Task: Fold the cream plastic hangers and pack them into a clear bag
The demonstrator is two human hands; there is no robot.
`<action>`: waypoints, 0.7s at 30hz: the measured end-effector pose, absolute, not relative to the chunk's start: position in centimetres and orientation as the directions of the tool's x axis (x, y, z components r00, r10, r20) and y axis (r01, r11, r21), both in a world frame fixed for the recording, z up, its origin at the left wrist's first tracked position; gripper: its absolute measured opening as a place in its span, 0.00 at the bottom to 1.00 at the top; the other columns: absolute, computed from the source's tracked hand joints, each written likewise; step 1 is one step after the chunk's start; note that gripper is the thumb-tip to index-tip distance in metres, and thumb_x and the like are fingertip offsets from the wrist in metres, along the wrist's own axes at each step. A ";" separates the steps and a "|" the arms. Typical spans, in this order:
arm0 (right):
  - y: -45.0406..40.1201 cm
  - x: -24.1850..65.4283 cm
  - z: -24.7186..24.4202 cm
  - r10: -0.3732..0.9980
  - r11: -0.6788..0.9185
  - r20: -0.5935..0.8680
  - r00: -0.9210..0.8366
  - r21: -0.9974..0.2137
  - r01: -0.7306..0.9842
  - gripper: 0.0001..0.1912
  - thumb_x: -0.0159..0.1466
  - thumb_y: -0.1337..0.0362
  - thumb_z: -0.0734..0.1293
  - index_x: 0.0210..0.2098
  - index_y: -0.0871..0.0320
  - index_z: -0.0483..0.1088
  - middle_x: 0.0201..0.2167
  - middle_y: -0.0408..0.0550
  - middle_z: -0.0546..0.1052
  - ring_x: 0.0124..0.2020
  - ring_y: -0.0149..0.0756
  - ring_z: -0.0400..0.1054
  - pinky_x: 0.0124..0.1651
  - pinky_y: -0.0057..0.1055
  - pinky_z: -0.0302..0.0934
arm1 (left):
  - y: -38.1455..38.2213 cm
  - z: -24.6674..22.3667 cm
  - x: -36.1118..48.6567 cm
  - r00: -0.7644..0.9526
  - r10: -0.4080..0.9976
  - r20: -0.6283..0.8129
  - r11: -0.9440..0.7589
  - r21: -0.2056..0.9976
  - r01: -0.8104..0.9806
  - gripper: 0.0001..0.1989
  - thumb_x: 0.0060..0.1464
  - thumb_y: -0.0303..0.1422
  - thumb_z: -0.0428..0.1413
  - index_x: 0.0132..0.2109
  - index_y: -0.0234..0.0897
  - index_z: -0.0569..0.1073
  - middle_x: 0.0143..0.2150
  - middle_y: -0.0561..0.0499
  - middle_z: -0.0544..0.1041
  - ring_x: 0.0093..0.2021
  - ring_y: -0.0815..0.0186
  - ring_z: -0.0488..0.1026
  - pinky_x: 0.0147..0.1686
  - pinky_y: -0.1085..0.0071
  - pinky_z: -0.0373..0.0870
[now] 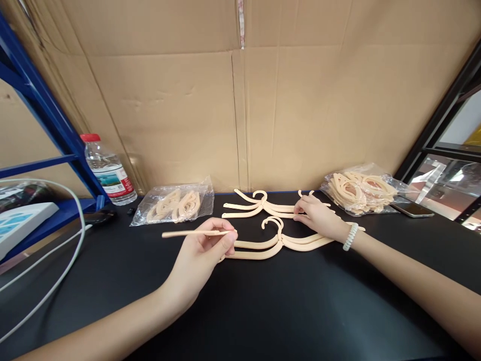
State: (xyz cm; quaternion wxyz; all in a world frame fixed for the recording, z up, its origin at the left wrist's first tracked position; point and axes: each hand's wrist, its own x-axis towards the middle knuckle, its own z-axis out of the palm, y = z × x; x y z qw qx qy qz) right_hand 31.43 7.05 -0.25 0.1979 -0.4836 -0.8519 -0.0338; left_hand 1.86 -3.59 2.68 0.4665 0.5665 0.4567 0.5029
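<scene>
My left hand (203, 255) is closed in a pinch on a thin beige hanger piece (182, 233), held edge-on above the table. My right hand (317, 214) reaches to the back row, fingers curled over beige hanger pieces; its fingertips partly hide what they grip. Under it lie unfolded plastic hangers (246, 206), their arms spread and hook upward. Nearer me lies another group of unfolded hangers (259, 254) with stacked hooks; my left fingers cover its left end and my right forearm crosses above its right end. Two small hook tips (306, 192) show behind my right hand.
A clear bag of folded hanger pieces (175, 203) lies at the back left, a fuller bag (361, 190) at the back right beside a phone (412, 208). A water bottle (110, 173) stands by the blue rack (41, 110). A white cable (79, 225) loops at left. Cardboard (180, 110) walls the back.
</scene>
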 end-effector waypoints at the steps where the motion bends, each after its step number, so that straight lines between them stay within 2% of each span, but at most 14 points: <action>1: 7.0 31.5 -0.2 0.807 0.534 0.376 -0.456 -0.133 0.835 0.06 0.64 0.65 0.62 0.30 0.57 0.64 0.34 0.52 0.71 0.38 0.44 0.63 0.43 0.41 0.60 | -3.5 2.8 1.7 0.065 0.986 0.154 -0.156 0.987 0.030 0.10 0.53 0.39 0.61 0.36 0.38 0.71 0.27 0.56 0.68 0.27 0.73 0.64 0.28 0.77 0.61; 4: 6.6 31.6 0.2 0.808 0.528 0.411 -0.422 -0.188 0.828 0.06 0.64 0.65 0.61 0.29 0.56 0.61 0.32 0.50 0.72 0.36 0.43 0.64 0.41 0.39 0.60 | -3.1 3.0 1.4 0.022 0.978 0.206 -0.205 0.979 -0.006 0.10 0.51 0.38 0.63 0.36 0.37 0.73 0.28 0.55 0.68 0.28 0.72 0.65 0.29 0.76 0.62; 8: 5.9 32.3 1.2 0.844 0.487 0.415 -0.340 -0.327 0.810 0.05 0.65 0.66 0.56 0.31 0.54 0.57 0.27 0.45 0.71 0.27 0.37 0.65 0.32 0.33 0.59 | -2.3 3.4 0.9 -0.018 0.970 0.241 -0.242 0.969 -0.048 0.10 0.49 0.37 0.64 0.36 0.36 0.75 0.29 0.54 0.70 0.28 0.73 0.65 0.31 0.76 0.63; 10: 5.5 32.8 1.9 0.842 0.499 0.432 -0.324 -0.392 0.773 0.03 0.67 0.64 0.56 0.36 0.54 0.59 0.26 0.43 0.72 0.28 0.36 0.67 0.33 0.33 0.60 | -1.9 3.4 0.7 -0.018 0.972 0.236 -0.237 0.968 -0.085 0.11 0.47 0.37 0.65 0.35 0.36 0.75 0.30 0.54 0.70 0.28 0.73 0.66 0.32 0.76 0.64; 12: 5.0 33.4 2.6 0.831 0.523 0.454 -0.322 -0.442 0.729 0.08 0.68 0.60 0.56 0.45 0.54 0.60 0.28 0.43 0.73 0.31 0.37 0.69 0.36 0.33 0.61 | -1.6 3.4 0.4 -0.003 0.977 0.215 -0.214 0.968 -0.129 0.12 0.46 0.36 0.67 0.35 0.36 0.75 0.29 0.55 0.70 0.29 0.73 0.66 0.32 0.78 0.64; 14: 4.5 33.9 3.4 0.823 0.545 0.453 -0.344 -0.454 0.705 0.12 0.68 0.57 0.57 0.48 0.54 0.61 0.30 0.44 0.74 0.33 0.38 0.69 0.37 0.33 0.62 | -1.4 3.4 0.1 0.020 0.982 0.189 -0.183 0.967 -0.176 0.12 0.45 0.35 0.67 0.36 0.37 0.75 0.28 0.55 0.69 0.30 0.73 0.66 0.33 0.79 0.64; 18: 3.4 34.2 4.5 0.805 0.579 0.431 -0.408 -0.416 0.702 0.14 0.68 0.53 0.56 0.39 0.54 0.67 0.31 0.46 0.73 0.31 0.37 0.67 0.34 0.33 0.60 | -1.0 3.2 -0.2 0.055 0.985 0.165 -0.145 0.955 -0.260 0.11 0.46 0.34 0.67 0.35 0.36 0.74 0.29 0.55 0.69 0.30 0.74 0.66 0.35 0.79 0.66; 21: 3.1 34.0 4.7 0.789 0.602 0.436 -0.434 -0.403 0.689 0.14 0.68 0.53 0.57 0.38 0.54 0.67 0.29 0.45 0.72 0.29 0.36 0.65 0.32 0.32 0.59 | -0.8 3.2 -0.4 0.098 0.981 0.167 -0.132 0.946 -0.296 0.10 0.48 0.34 0.66 0.34 0.36 0.73 0.28 0.55 0.68 0.29 0.74 0.65 0.33 0.80 0.65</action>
